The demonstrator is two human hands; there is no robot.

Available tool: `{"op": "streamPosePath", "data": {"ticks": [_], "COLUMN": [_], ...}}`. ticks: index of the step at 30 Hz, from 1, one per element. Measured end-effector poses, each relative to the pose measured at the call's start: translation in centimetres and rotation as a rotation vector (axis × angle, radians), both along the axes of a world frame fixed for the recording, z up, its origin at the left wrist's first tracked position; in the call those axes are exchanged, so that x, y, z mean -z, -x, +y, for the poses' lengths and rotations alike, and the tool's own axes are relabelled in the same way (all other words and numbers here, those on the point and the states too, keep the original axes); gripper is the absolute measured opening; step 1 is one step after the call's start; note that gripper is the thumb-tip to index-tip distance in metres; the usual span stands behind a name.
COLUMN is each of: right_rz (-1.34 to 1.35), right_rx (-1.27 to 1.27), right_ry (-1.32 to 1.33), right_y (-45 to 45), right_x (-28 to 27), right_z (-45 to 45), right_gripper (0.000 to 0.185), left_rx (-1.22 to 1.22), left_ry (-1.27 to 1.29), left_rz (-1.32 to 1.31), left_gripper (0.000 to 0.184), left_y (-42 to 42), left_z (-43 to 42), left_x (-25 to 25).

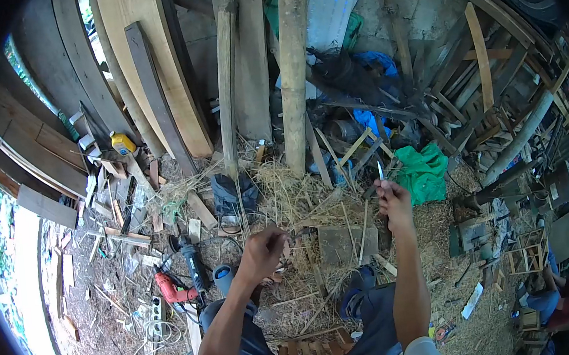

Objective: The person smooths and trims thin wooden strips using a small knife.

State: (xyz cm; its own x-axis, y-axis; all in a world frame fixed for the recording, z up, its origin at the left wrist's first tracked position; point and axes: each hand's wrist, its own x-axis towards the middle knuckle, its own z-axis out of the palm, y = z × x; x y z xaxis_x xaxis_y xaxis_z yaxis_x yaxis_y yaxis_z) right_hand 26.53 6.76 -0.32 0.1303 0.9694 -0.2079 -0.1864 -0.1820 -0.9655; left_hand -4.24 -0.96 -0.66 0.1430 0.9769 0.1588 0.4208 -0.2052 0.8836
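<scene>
My right hand [395,203] is closed round a knife, its short bright blade [380,169] pointing up and away from me. My left hand [264,252] is closed too, with its fingers curled inward. A few thin pale strips [242,208] run up beside it, but whether its fingers grip one cannot be made out. Below and between both hands lie a flat wooden block [348,244] and a litter of straw-like shavings [286,194]. The two hands are apart, held above my knees.
A red power drill [174,288] and an angle grinder [195,266] lie left, near a power strip [156,317] with tangled cable. Planks [146,68] and a bamboo pole [294,75] stand ahead. A green cloth [422,173] lies right. Another person [566,298] sits lower right.
</scene>
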Motion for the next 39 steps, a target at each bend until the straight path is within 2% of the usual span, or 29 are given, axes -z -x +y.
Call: {"op": "streamPosePath", "data": {"ticks": [2,5,10,12,16,21,25,27,32,34,37,39], "right_rz": [0.012,0.063,0.117,0.136,0.165,0.132,0.124,0.109,0.079,0.077,0.123,0.1], "right_rx": [0.017,-0.212,-0.443,-0.413,-0.395,-0.329,-0.344,-0.228,-0.24,-0.007,0.099,0.013], "right_ry": [-0.003,0.081,0.065,0.072,0.062,0.111,0.098,0.052,0.051,-0.031,-0.145,-0.104], "right_y": [0.5,6.0,9.6,9.8,8.9,8.0,6.8,5.5,4.0,2.5,0.4,2.6], "right_x": [0.1,-0.9,0.0,0.7,-0.1,0.4,0.2,0.3,1.1,1.2,-0.4,-0.6], "right_z": [-1.3,-3.7,-4.7,-4.6,-3.9,-3.6,-3.0,-2.2,-1.2,-0.6,-0.4,-2.3], "right_gripper": [0.025,0.024,0.02,0.021,0.021,0.02,0.02,0.02,0.022,0.025,0.025,0.026], "left_rx": [-0.048,-0.039,-0.013,0.03,0.1,0.102,0.111,0.122,0.111,0.083,0.031,-0.006], "left_ry": [0.023,-0.053,0.031,-0.049,-0.007,-0.03,-0.04,-0.001,-0.034,-0.048,-0.068,-0.072], "left_rz": [0.011,-0.043,0.004,-0.052,0.012,-0.023,0.049,0.069,0.069,0.054,0.042,0.059], "left_gripper": [0.007,0.004,0.007,0.008,0.007,0.006,0.007,0.008,0.008,0.008,0.006,0.005], "left_y": [-0.2,-1.9,-2.4,-2.2,-2.6,-2.9,-2.7,-2.7,-2.5,-1.6,-0.1,0.1], "left_z": [0.4,1.0,1.7,2.3,1.9,1.4,1.3,1.1,1.0,0.8,0.7,1.0], "left_x": [-0.1,-1.2,-1.8,-0.9,-1.0,-1.2,-1.5,-1.6,-2.5,-2.4,-2.0,-1.3]}}
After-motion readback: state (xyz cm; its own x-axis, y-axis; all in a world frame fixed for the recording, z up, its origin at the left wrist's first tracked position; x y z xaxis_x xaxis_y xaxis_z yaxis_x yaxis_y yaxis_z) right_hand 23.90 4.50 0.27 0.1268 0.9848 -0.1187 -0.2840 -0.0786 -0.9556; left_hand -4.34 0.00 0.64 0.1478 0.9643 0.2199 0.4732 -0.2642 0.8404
